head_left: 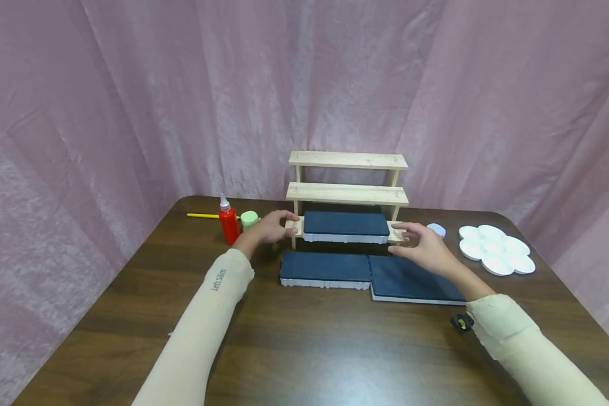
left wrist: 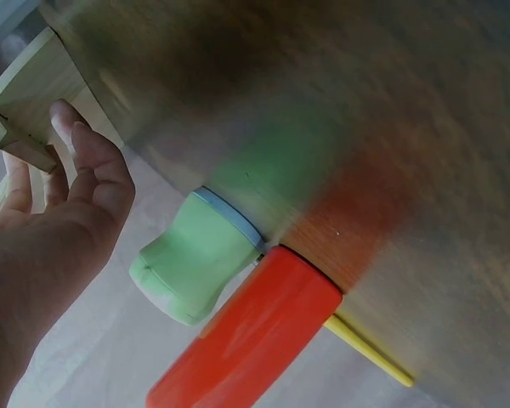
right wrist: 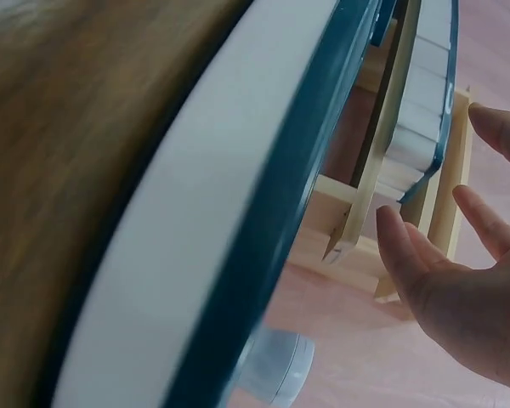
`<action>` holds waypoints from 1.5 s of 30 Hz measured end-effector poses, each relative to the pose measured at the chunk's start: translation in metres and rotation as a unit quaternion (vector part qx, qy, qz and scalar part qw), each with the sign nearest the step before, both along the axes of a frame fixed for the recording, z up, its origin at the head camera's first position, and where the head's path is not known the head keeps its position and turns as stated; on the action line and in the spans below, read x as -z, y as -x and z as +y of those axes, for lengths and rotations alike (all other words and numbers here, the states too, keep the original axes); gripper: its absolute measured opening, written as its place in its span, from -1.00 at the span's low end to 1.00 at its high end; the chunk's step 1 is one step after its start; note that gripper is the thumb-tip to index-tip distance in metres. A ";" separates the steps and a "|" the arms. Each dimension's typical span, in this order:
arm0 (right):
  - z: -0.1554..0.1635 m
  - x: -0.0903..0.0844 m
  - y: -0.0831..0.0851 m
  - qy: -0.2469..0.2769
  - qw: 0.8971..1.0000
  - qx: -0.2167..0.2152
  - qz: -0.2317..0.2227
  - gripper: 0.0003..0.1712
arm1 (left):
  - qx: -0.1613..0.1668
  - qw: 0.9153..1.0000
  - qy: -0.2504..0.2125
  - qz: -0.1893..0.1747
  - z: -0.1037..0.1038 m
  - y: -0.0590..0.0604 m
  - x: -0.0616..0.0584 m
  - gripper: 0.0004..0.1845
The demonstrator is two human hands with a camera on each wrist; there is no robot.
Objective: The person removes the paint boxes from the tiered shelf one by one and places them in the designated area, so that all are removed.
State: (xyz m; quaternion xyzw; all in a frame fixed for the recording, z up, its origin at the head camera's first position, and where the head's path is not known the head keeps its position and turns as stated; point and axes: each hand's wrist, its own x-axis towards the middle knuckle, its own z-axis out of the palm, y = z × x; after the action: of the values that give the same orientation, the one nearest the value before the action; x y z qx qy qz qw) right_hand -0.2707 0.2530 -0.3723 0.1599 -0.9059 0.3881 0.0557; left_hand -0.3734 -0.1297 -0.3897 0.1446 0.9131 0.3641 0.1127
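A three-step wooden shelf stand [head_left: 347, 193] stands at the back. On its lowest step lies a white box with a dark blue lid [head_left: 345, 224]. My left hand [head_left: 273, 226] is at that step's left end, its fingers bent loosely about the wooden end [left wrist: 27, 146]; firm contact is unclear. My right hand [head_left: 426, 248] hovers by the step's right end with fingers spread, and the right wrist view shows a gap between them and the wood. Two more blue-lidded boxes, one narrow [head_left: 326, 267] and one wider [head_left: 411, 279], lie on the table in front of the stand.
Left of the stand are a red bottle with a white nozzle [head_left: 229, 223], a light green container [left wrist: 195, 255] and a yellow stick [head_left: 203, 215]. A small pale round pot [head_left: 437, 229] and a white flower-shaped palette [head_left: 496, 249] sit at right. Pink curtains hang behind the table.
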 end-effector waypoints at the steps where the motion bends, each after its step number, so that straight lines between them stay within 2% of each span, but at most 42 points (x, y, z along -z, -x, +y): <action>1: -0.002 0.000 0.002 0.002 1.000 -0.003 0.001 -0.30 | -0.001 1.000 0.000 0.000 0.000 0.000 0.000 -0.56; 20: -0.025 0.004 0.033 -0.044 0.999 -0.014 0.013 -0.20 | 0.002 1.000 0.005 0.002 0.003 -0.002 0.000 -0.56; 34: -0.033 0.012 0.043 -0.039 0.999 0.003 0.024 -0.18 | -0.006 1.000 0.005 -0.001 0.002 -0.002 0.000 -0.56; 41: -0.035 0.016 0.044 -0.011 0.999 0.017 0.039 -0.24 | -0.004 1.000 -0.009 0.000 0.001 -0.001 0.000 -0.57; 45: -0.034 0.015 0.041 0.005 0.999 0.028 0.027 -0.26 | -0.004 1.000 -0.010 0.002 0.002 0.000 0.000 -0.58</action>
State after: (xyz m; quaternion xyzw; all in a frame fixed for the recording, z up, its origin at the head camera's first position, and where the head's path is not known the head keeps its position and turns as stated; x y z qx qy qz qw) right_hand -0.3112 0.2193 -0.3870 0.1448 -0.9062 0.3866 0.0920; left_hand -0.3738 -0.1272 -0.3900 0.1427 0.9102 0.3736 0.1080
